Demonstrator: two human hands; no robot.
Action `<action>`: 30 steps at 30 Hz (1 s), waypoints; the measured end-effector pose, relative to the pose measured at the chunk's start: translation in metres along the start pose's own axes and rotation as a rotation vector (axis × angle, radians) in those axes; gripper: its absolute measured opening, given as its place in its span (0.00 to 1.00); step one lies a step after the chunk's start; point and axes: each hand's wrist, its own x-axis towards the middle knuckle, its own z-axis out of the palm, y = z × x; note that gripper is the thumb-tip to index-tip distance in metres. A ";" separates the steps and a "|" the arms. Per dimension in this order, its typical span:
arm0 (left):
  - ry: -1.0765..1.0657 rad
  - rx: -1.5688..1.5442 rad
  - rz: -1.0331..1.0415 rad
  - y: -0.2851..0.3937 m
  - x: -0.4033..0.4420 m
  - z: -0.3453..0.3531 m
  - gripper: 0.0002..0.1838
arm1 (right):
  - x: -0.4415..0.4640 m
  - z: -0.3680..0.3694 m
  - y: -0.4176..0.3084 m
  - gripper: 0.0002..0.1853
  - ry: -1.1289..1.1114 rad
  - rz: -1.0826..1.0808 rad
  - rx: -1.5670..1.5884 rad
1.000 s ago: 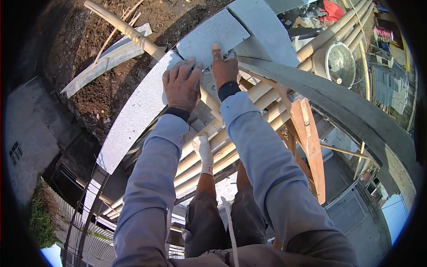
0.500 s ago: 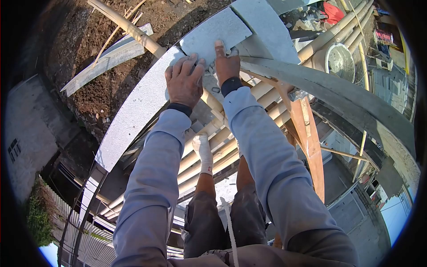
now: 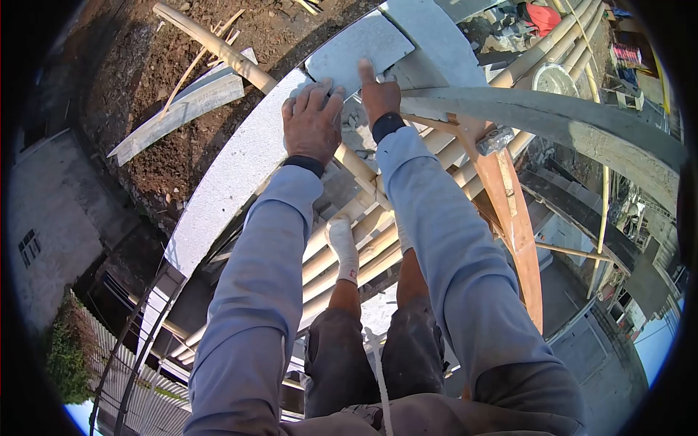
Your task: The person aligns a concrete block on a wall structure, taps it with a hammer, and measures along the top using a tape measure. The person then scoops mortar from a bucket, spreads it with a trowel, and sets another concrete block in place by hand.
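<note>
A grey-white flat block [image 3: 360, 52] lies at the top of a curved wall, between a long curved pale slab [image 3: 225, 171] and a wider pale slab [image 3: 440, 45]. My left hand [image 3: 314, 123] rests at the upper end of the long slab, fingers spread, fingertips by the joint with the block. My right hand [image 3: 380, 98] grips the block's near edge, thumb pressed on its top face and fingers curled below. What those fingers touch underneath is hidden. Small broken chunks [image 3: 352, 120] lie between my hands.
My feet stand on bamboo poles [image 3: 378, 232] above a drop. A curved concrete beam [image 3: 538, 120] sweeps right, beside a brown curved board [image 3: 512, 240]. A bucket [image 3: 554, 80] stands upper right. Offcut strips [image 3: 193, 105] lie on the soil at upper left.
The view has shifted slightly, so the scene sits a little lower and further right. A thin dark gap between block and long slab looks narrower. Both hands stay at the block.
</note>
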 end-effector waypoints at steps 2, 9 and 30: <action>-0.006 0.008 0.005 0.000 -0.001 -0.001 0.16 | -0.005 -0.002 0.006 0.47 -0.009 0.009 -0.037; -0.059 -0.024 -0.012 0.002 -0.003 -0.005 0.21 | -0.094 -0.041 0.122 0.45 -0.034 0.045 -0.189; -0.231 0.071 0.094 0.003 0.001 -0.017 0.25 | -0.195 -0.149 0.210 0.44 -0.255 0.207 -0.534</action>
